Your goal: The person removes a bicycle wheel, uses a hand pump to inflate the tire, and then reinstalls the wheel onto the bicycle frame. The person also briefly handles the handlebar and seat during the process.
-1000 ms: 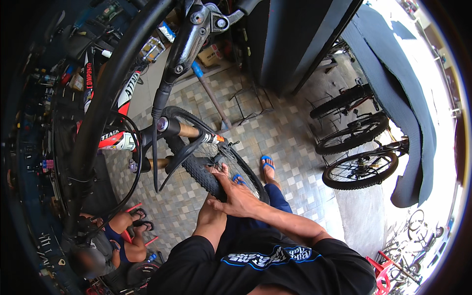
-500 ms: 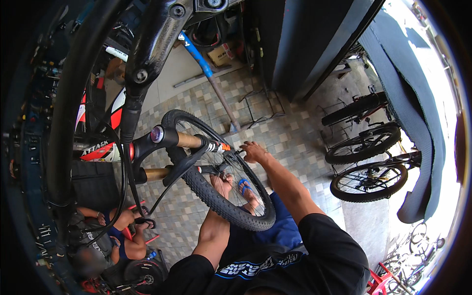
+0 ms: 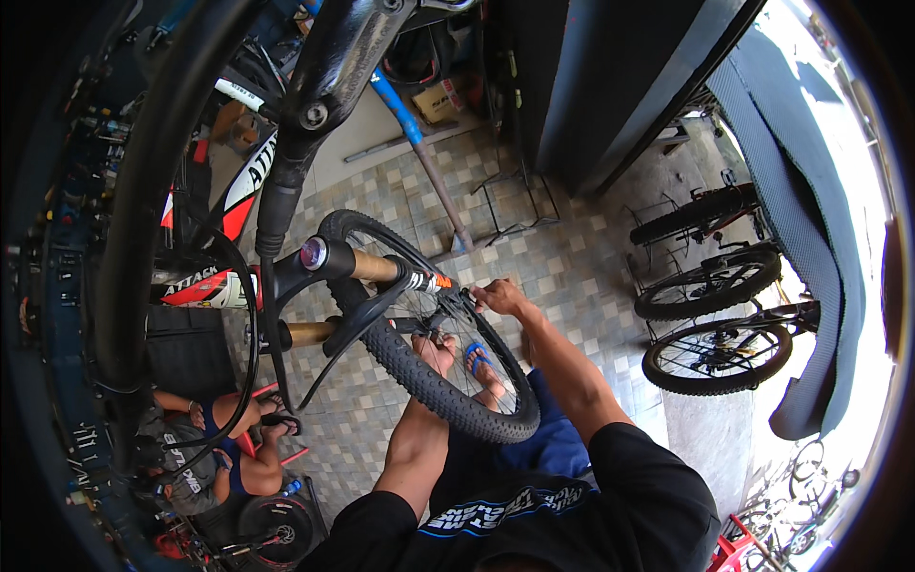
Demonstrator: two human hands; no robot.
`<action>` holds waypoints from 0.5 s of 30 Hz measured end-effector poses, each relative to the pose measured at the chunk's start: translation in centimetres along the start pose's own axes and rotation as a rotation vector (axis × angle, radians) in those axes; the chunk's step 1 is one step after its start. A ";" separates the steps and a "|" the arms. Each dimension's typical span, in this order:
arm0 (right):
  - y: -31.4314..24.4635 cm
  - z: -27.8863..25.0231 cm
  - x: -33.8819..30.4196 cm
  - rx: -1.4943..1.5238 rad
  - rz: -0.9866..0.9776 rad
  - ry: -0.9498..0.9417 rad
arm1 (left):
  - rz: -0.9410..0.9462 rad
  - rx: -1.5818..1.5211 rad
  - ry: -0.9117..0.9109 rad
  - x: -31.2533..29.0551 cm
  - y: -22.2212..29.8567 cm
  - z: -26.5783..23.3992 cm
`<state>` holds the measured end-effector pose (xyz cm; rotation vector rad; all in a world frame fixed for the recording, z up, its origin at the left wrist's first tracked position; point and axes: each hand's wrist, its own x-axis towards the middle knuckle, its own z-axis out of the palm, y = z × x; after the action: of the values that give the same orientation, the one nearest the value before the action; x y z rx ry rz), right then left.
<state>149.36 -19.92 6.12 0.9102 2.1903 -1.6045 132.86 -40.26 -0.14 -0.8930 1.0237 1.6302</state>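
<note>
A bicycle's front wheel with a black knobby tyre (image 3: 419, 386) sits in a suspension fork (image 3: 379, 267) with bronze-coloured upper tubes. My left hand (image 3: 437, 353) is at the near fork leg's lower end, by the hub. Its fingers are closed there, partly behind spokes, and what they grip is hidden. My right hand (image 3: 499, 296) is at the far fork leg's lower end, outside the wheel. Its fingertips are pinched together against a small dark part that I cannot make out. The black handlebar (image 3: 157, 210) and red and white frame (image 3: 205, 289) extend to the left.
A blue-topped stand pole (image 3: 405, 124) rises from the tiled floor beyond the wheel. Several parked bicycles (image 3: 717, 347) stand at the right beside a grey-blue cover (image 3: 786, 219). A seated person (image 3: 233, 448) is at lower left. My blue sandal (image 3: 477, 357) shows through the spokes.
The bicycle appears slightly further right as the view shifts. My right hand's fingers have drawn together at the fork end. My left hand stays by the hub.
</note>
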 end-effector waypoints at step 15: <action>-1.9 1.0 -0.7 0.529 0.016 0.375 | -0.044 -0.054 -0.008 1.5 -0.2 -1.3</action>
<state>148.54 -21.46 7.58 1.4709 1.9844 -2.2078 132.75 -40.88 -2.02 -0.9378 0.9519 1.6301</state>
